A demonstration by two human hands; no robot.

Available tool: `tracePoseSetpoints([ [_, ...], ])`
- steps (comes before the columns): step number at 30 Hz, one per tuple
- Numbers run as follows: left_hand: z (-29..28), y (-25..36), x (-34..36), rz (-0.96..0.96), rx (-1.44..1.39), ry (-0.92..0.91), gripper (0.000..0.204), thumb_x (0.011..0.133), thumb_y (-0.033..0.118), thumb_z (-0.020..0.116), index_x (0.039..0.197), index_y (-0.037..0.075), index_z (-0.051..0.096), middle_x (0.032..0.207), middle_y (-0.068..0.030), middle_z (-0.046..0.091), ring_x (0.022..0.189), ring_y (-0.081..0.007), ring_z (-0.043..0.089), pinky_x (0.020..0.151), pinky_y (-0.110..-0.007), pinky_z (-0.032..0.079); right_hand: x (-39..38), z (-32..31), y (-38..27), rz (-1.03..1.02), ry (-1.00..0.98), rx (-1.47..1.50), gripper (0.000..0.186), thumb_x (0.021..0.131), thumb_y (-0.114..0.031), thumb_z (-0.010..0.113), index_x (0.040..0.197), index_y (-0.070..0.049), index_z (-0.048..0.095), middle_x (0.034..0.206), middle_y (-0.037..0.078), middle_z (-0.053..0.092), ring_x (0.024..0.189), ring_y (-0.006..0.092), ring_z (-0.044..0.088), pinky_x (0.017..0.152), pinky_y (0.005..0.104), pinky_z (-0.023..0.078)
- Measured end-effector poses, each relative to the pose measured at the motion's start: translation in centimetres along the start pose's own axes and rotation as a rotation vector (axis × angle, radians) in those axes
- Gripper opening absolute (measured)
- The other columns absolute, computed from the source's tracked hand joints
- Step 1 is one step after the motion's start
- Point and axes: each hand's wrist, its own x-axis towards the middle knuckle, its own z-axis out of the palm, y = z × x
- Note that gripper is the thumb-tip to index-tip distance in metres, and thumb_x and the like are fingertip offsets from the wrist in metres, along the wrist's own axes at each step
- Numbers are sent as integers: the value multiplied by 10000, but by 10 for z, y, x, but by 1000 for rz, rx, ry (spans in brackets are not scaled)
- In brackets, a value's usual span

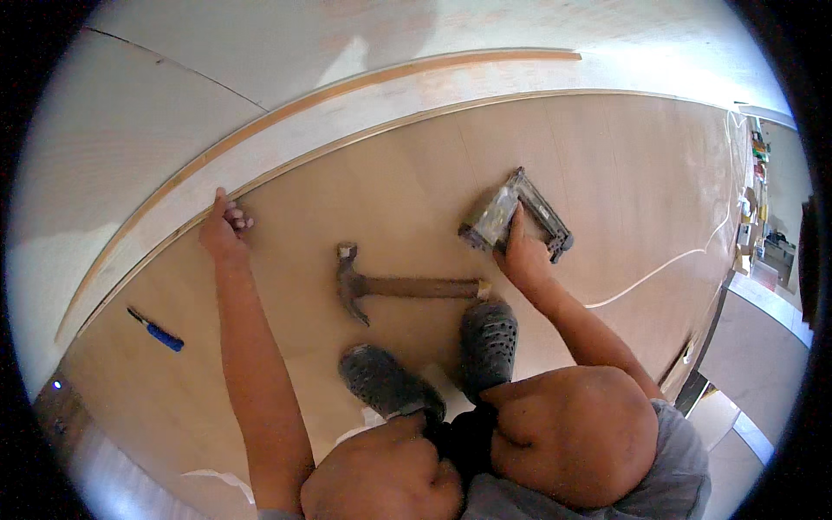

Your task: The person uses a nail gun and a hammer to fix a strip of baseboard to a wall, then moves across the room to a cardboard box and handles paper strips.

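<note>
My right hand point(525, 257) grips a nail gun point(511, 212), grey and dusty, above the brown floor board. My left hand point(227, 230) is at the foot of the white wall. Its index finger stretches out and touches the thin wooden strip point(364, 137) along the wall's lower edge. The other fingers curl inward; whether anything is inside them cannot be made out. Between my two arms lies a claw hammer point(416, 287), its head to the left. A utility knife point(156, 331) with a blue handle rests left of my left forearm.
Higher up, another orange-brown wooden strip point(347, 85) runs along the white wall point(503, 30). My dark clogs point(488, 342) stand on the brown board point(607, 173), close to the hammer handle. A white cable point(667, 263) trails across the right side. Beyond it sit several boxes and supplies point(754, 199).
</note>
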Motion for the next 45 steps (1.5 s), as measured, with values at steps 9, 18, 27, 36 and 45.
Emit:
tracePoseSetpoints([
  [9,-6,3,8,22,-30,-68,323,891,314,780,745,71,626,629,-21,567,504,-139,508,479,-315,502,66,-30,-98,-518,-150,-230,515,972,-125,420,1415,136,398,915,240,700,816,375,701,722,475,577],
  [18,3,5,-1,-12,-26,-25,316,893,317,780,771,61,641,636,-28,574,501,-138,509,482,-319,517,86,-21,-107,-702,-16,-295,625,919,-143,478,1454,150,341,890,233,701,749,341,707,631,434,580],
  [27,-7,-5,14,-15,-37,-52,348,886,327,787,743,45,640,634,-37,577,505,-139,516,477,-320,524,95,-18,-103,-720,-64,-285,593,916,-145,473,1417,155,370,846,231,705,724,349,707,606,447,572],
  [36,0,1,4,11,-32,-50,320,896,292,777,737,47,645,628,-37,580,496,-143,507,473,-325,511,95,-12,-100,-677,-45,-243,572,923,-123,468,1424,126,351,861,230,702,725,380,700,629,469,567],
  [45,-2,-2,7,21,-30,-48,319,915,297,754,752,46,641,621,-26,569,498,-136,512,471,-323,516,95,-10,-99,-674,-18,-292,517,925,-121,459,1373,132,409,855,227,703,721,356,705,628,441,573],
])
